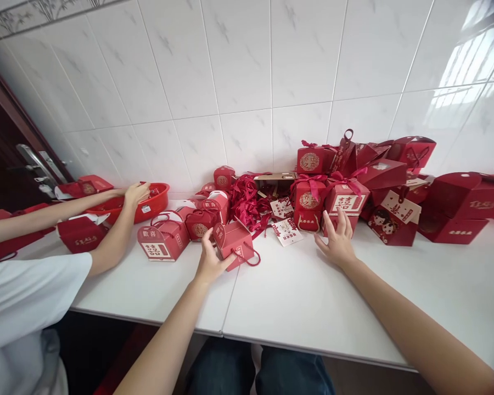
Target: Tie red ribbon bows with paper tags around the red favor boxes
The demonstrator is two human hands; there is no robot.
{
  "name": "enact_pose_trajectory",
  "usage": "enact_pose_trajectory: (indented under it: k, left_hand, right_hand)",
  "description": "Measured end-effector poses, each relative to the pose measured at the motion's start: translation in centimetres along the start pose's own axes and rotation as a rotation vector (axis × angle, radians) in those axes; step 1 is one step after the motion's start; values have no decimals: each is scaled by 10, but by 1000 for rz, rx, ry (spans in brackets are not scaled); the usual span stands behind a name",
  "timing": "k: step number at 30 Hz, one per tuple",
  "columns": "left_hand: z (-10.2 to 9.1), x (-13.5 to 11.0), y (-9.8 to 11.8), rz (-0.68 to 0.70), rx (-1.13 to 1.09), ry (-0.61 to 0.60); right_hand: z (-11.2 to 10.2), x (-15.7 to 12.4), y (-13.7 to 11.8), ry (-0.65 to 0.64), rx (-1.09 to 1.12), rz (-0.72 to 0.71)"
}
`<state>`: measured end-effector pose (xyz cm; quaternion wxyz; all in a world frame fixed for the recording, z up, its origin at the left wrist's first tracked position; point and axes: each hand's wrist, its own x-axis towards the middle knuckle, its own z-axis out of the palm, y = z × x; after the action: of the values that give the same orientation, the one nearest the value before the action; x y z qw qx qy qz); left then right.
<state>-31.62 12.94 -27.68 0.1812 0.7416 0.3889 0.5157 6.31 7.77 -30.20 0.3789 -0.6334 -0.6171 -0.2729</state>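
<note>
My left hand [211,262] is closed on the side of a small red gift box [234,241], tilted, with a twisted red cord handle hanging off its right side. My right hand [336,240] has its fingers spread in front of a red and white gift box [346,200] tied with a red ribbon; whether the fingertips touch it I cannot tell. Left of that stands another ribboned red box [308,203]. Between my hands lie a heap of dark red ribbons [247,200] and printed paper tags [287,231].
At left, a co-worker's hands [138,193] are over a red plastic basin [158,200]. More finished-looking red boxes [163,241] stand near it. Stacked boxes [463,206] fill the right side. A tiled wall [247,71] backs the white table [296,307].
</note>
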Motion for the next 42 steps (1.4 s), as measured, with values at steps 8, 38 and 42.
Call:
enact_pose_trajectory:
  k: [8,38,42]
  left_hand:
    - [-16,5,2,-393,-435,-46]
    - [-19,5,5,-352,-502,-379]
    - [-18,4,2,-339,-521,-383]
  right_hand:
    - [1,-2,-5,-41,10,-17]
    - [-61,-51,-43,-227,-89,176]
    - [-69,-58,-51,-249,-125,164]
